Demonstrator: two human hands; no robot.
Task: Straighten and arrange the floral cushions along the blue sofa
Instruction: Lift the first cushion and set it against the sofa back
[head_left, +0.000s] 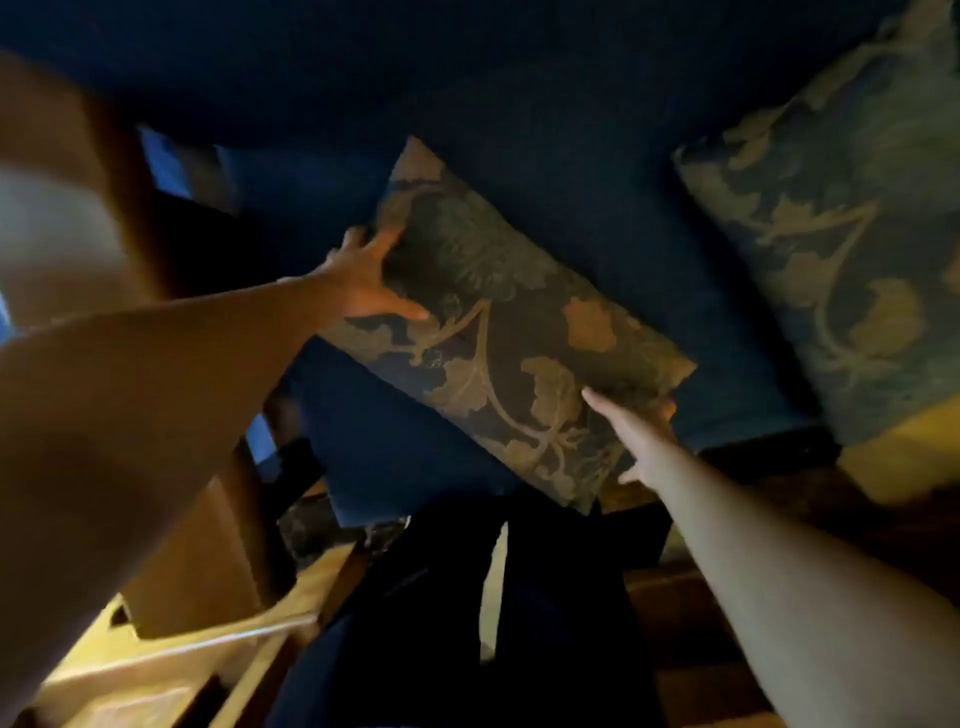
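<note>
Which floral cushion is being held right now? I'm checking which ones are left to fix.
The middle cushion, gripped by left hand and right hand. The right-hand cushion rests untouched on the blue sofa.

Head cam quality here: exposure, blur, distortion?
Head view: dim and underexposed, blue sofa nearly black; soft motion blur on the floral cushion held by left hand and right hand; wide-angle stretch swells the forearms at the edges.

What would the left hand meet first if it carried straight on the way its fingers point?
The left hand already grips the held floral cushion at its upper-left edge. Past that edge, its fingers point at the blue sofa back, probably next; depth is unclear.
</note>
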